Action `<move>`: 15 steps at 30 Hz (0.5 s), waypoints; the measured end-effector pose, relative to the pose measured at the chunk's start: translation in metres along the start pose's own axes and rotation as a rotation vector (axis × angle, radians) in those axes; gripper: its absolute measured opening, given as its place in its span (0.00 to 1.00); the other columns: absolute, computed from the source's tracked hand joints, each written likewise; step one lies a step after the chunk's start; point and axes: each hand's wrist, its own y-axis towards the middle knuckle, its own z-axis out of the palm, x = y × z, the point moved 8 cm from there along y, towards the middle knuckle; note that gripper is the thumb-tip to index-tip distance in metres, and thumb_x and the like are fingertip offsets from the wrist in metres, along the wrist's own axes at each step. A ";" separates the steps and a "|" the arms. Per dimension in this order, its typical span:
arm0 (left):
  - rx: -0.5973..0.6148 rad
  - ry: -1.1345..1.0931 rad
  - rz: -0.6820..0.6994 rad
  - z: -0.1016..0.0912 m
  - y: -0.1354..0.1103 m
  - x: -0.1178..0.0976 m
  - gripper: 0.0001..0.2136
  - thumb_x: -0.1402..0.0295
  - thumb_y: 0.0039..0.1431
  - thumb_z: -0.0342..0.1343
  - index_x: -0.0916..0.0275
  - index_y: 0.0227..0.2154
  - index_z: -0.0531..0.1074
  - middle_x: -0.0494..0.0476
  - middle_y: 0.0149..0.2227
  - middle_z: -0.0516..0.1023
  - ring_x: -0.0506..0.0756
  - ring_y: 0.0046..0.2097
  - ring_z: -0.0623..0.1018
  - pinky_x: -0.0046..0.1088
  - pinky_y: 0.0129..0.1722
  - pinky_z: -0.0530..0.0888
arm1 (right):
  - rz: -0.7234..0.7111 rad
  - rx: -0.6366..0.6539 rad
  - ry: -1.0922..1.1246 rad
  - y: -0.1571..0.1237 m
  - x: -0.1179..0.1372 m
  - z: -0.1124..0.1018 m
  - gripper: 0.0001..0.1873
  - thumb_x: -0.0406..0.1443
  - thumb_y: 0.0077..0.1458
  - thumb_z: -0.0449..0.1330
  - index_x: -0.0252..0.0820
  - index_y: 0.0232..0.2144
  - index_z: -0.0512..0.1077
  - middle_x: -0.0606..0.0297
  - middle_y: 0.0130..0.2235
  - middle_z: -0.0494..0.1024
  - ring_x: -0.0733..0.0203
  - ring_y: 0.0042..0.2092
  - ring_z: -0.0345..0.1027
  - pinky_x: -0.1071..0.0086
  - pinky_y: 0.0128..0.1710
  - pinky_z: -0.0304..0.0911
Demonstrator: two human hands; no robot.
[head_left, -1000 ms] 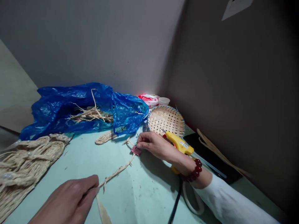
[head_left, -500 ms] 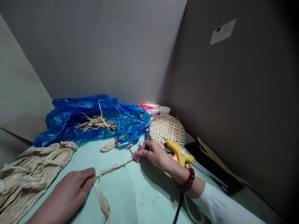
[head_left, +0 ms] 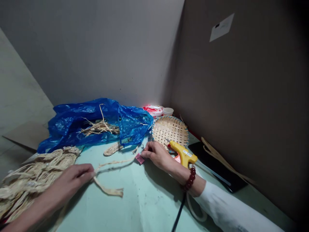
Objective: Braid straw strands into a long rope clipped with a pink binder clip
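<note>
The left hand's (head_left: 77,177) grip pinches a straw cord (head_left: 116,162) running to the pink clip (head_left: 139,158) in the right hand's (head_left: 156,156) pinching grip, a yellow glue gun (head_left: 184,154) just right of it.

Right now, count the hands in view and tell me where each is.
2. The left hand pinches a straw cord beside the straw braids; the right hand holds the pink clip, in front of the woven basket.
</note>
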 end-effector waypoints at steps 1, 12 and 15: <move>0.053 -0.004 0.026 0.012 0.001 -0.009 0.14 0.56 0.52 0.46 0.59 0.20 0.67 0.52 0.25 0.72 0.58 0.31 0.72 0.29 0.32 0.65 | -0.006 0.012 0.014 0.000 0.000 0.001 0.09 0.30 0.51 0.60 0.39 0.20 0.67 0.65 0.25 0.77 0.63 0.30 0.68 0.73 0.30 0.55; 0.051 -0.027 0.178 0.062 0.045 -0.078 0.11 0.64 0.53 0.44 0.58 0.17 0.57 0.47 0.20 0.61 0.54 0.28 0.65 0.28 0.29 0.57 | -0.016 -0.007 0.075 0.004 -0.010 0.004 0.10 0.33 0.52 0.61 0.39 0.21 0.66 0.62 0.28 0.80 0.60 0.33 0.73 0.72 0.31 0.59; 0.057 -0.040 0.200 0.064 0.047 -0.083 0.11 0.66 0.53 0.44 0.58 0.17 0.56 0.46 0.20 0.60 0.54 0.28 0.65 0.28 0.29 0.56 | -0.020 0.013 0.121 0.004 -0.009 0.007 0.10 0.32 0.53 0.60 0.40 0.22 0.65 0.62 0.28 0.80 0.59 0.36 0.75 0.72 0.33 0.62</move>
